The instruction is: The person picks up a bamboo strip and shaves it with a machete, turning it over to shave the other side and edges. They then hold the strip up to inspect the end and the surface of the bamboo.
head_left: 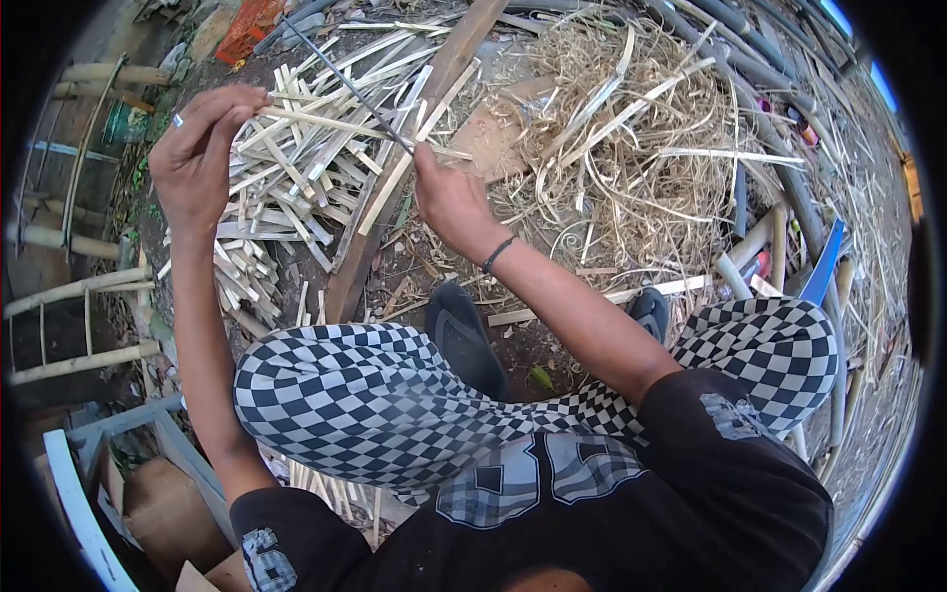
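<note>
My left hand (202, 148) is raised at the left, fingers pinched on one end of a thin pale bamboo strip (326, 121). The strip runs rightward to my right hand (454, 202), which is closed in a fist. From that fist a long, narrow dark blade (350, 87), like a knife's, slants up and left across the strip. Its handle is hidden in my fingers. Below the strip lies a wooden beam (449, 64), with several loose strips on and beside it.
A heap of cut strips (296, 187) lies left of the beam. Curly shavings (631, 148) cover the ground to the right, near bamboo poles (764, 69). A blue object (824, 261) stands by my right knee. Ladder-like bamboo frames (84, 296) are at the left.
</note>
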The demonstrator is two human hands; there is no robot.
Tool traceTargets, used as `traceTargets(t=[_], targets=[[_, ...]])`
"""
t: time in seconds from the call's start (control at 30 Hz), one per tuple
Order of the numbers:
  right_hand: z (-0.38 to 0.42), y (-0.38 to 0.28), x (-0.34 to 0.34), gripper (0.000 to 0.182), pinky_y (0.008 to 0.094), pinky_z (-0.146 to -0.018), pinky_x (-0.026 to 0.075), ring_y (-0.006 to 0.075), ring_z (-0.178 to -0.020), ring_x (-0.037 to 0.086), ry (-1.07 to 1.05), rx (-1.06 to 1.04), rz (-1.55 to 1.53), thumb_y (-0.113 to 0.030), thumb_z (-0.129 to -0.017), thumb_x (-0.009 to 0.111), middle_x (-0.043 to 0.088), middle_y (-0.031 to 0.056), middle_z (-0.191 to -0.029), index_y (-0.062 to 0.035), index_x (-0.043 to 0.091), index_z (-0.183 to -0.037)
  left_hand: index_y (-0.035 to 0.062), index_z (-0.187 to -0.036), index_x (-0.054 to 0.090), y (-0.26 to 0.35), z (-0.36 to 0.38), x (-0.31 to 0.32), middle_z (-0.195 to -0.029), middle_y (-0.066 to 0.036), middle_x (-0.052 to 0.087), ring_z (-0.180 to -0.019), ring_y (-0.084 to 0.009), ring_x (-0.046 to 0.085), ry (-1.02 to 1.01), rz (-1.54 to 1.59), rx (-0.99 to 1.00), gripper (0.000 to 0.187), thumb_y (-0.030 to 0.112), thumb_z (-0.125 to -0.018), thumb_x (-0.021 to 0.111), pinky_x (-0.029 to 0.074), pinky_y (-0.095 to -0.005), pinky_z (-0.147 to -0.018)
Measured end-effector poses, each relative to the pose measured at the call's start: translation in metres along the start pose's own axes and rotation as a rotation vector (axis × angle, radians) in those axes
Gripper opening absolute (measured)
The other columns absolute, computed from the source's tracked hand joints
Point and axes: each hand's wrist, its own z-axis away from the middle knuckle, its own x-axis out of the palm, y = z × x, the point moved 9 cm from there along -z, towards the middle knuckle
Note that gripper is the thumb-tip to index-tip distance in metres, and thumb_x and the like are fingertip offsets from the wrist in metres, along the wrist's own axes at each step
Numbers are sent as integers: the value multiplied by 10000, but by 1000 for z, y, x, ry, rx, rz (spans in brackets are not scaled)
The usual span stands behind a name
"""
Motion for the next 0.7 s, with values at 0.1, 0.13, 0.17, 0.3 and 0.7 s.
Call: traceTargets(t=[0.1,0.13,0.17,0.3,0.7], targets=[[21,110,39,265,591,-698,508,512,-735,652,-127,351,3,-65,-912,491,651,321,-797,-41,433,-1170,-47,-965,726,10,3,6,-948,-131,730,-925,-206,695,-57,-121,9,86,-7,-910,673,544,-307,-860],[24,115,31,265,591,-698,508,512,-735,652,-108,358,-17,-65,-912,491,651,321,-797,-41,433,-1170,-46,-958,724,15,1,9,-927,-133,731,-913,-216,699,-69,-159,13,82,2,-910,677,548,-316,-861],[29,118,31,285,588,-712,511,509,-757,658,-142,375,9,-58,-911,487,651,325,-789,-33,429,-1188,-39,-951,724,21,-1,15,-930,-132,732,-904,-217,703,-89,-126,41,87,28,-906,693,552,-332,-866],[14,44,0,248,583,-601,498,492,-631,630,-130,305,-196,-51,-920,476,631,246,-667,-27,426,-1162,-55,-949,712,-1,4,9,-932,-141,720,-898,-230,699,-29,-41,-19,115,52,-910,697,562,-352,-870],[-1,23,-16,286,593,-590,479,509,-631,616,-41,197,-202,-42,-908,472,605,254,-631,-52,421,-1189,-62,-985,691,-1,-4,1,-968,-143,701,-925,-232,687,104,-100,-76,143,71,-970,640,569,-375,-878]])
